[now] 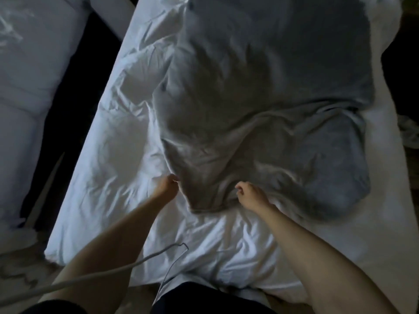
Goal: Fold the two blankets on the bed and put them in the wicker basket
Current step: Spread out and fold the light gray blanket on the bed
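Closest to me a white cable [68, 282] crosses my left arm, then my left hand [166, 186] and right hand [249, 195] each pinch the near edge of the gray blanket [249, 109] with curled fingers, and the blanket lies crumpled on the white bed [102, 177], reaching to its far end.

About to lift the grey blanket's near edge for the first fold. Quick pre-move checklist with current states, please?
1. Left hand pinches the grey blanket at its near edge: ok.
2. Right hand grips that same edge: ok.
3. Grey blanket lying flat: not ok, wrinkled and bunched.
4. Bluish blanket separate from the grey one: cannot tell, they meet on the right.
5. Wicker basket located: cannot tell, not in view.
6. Cable clear of both hands: ok, it lies nearer the body.
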Tool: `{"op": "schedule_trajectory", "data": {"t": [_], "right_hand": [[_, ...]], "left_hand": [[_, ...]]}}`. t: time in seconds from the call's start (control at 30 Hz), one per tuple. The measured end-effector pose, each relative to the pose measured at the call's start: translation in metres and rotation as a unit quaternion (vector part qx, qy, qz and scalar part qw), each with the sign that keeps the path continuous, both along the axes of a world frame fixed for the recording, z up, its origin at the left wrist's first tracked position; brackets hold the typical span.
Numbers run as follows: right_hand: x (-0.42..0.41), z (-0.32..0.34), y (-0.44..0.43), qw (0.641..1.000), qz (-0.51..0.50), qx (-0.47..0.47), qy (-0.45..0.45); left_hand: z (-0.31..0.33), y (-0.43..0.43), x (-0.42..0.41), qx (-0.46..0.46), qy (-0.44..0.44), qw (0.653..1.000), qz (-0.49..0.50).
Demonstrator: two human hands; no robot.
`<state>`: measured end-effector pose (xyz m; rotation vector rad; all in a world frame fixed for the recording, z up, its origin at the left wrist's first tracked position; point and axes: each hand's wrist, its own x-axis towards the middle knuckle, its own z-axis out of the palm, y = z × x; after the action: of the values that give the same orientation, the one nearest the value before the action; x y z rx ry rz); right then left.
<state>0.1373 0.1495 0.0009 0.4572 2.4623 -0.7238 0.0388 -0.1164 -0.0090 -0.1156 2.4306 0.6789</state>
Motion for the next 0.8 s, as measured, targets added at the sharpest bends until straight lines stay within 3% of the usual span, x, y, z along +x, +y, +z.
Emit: {"op": "schedule_trajectory", "data": {"t": [0.1, 0.2, 0.37, 0.43, 0.47, 0.57, 0.67, 0.8], "right_hand": [[-0.006, -0.016, -0.037, 1.0, 0.016, -0.006, 0.012], [0.001, -0.03, -0.061, 0.998, 0.047, -0.011, 0.034], [0.016, -0.041, -0.095, 0.975, 0.16, 0.099, 0.117], [0.015, -0.045, -0.096, 0.978, 0.13, 0.11, 0.122], [0.013, -0.045, -0.095, 0.984, 0.1, 0.111, 0.101], [0.016, -0.05, -0.086, 0.983, 0.105, 0.128, 0.084], [0.019, -0.052, -0.079, 0.984, 0.11, 0.129, 0.049], [0.02, -0.05, -0.081, 0.996, 0.013, 0.091, -0.012]], "left_hand": [[-0.022, -0.021, -0.03, 0.004, -0.024, 0.993, 0.111], [-0.037, -0.014, -0.054, 0.12, -0.092, 0.968, 0.201], [-0.044, 0.036, -0.058, 0.276, -0.189, 0.919, 0.21], [-0.049, 0.048, -0.058, 0.276, -0.223, 0.906, 0.23], [-0.053, 0.05, -0.061, 0.233, -0.227, 0.916, 0.232], [-0.057, 0.055, -0.068, 0.132, -0.187, 0.947, 0.226], [-0.058, 0.057, -0.071, 0.21, -0.211, 0.903, 0.309], [-0.049, 0.038, -0.081, 0.252, -0.058, 0.921, 0.292]]}}
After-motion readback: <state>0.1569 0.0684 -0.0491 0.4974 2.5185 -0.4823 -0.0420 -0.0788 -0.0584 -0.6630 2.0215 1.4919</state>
